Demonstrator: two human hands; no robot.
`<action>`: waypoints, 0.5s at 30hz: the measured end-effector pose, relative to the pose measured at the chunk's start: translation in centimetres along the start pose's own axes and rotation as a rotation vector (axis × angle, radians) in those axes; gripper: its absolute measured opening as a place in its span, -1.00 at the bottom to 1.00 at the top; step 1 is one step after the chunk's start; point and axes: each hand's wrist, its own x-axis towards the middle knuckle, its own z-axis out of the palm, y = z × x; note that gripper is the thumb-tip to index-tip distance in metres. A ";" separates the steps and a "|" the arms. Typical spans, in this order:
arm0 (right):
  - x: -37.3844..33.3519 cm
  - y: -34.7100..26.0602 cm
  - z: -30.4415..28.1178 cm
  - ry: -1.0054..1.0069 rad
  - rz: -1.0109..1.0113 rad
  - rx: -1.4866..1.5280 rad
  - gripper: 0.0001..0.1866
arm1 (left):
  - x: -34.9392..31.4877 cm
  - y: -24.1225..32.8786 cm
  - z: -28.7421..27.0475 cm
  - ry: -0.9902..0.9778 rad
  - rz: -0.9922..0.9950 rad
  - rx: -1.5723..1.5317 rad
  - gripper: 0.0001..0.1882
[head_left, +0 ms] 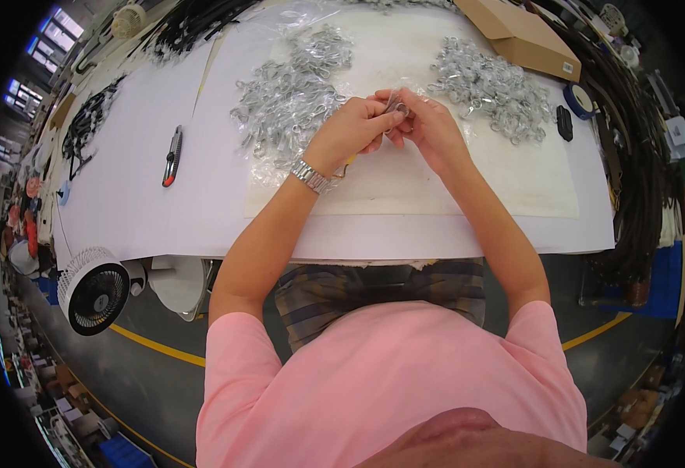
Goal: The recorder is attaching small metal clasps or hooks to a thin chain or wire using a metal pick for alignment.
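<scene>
Over the pale sheet, my left hand (356, 129) and my right hand (431, 125) meet with their fingertips closed together. Between them is a small silvery metal piece with a ring-like end (402, 108), seemingly with some clear film around it. Fingers cover most of it, so its exact kind cannot be made out. To the left of my left hand lies a large heap of small metal pieces in clear wrapping (288, 97). A second heap of similar pieces (495, 90) spreads out to the right of my right hand. A metal-banded watch (311, 177) is on my left wrist.
A utility knife (172, 156) lies on the white table (132, 210) at left. Black straps (89, 121) are bunched farther left. At right are a cardboard box (522, 39), a blue tape roll (580, 101) and a small black object (565, 122). A fan (97, 296) stands by the left front edge.
</scene>
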 end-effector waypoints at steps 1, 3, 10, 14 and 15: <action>0.0 -0.1 0.1 0.006 -0.001 0.033 -0.54 | 0.0 -0.1 -0.1 -0.028 0.007 -0.018 -0.70; 0.0 0.0 0.5 0.056 -0.045 0.022 -0.52 | 0.0 -0.1 -0.2 -0.057 0.015 -0.038 -0.71; 0.2 -0.1 0.3 0.101 -0.133 0.009 -0.51 | 0.0 0.1 -0.6 -0.127 0.010 -0.063 -0.75; 0.0 -0.8 0.8 0.132 -0.141 0.050 -0.51 | -0.2 0.1 -0.9 -0.131 0.016 -0.103 -0.74; 0.1 -1.1 0.6 0.161 -0.182 0.074 -0.50 | -0.1 0.2 -0.8 -0.132 0.017 -0.103 -0.74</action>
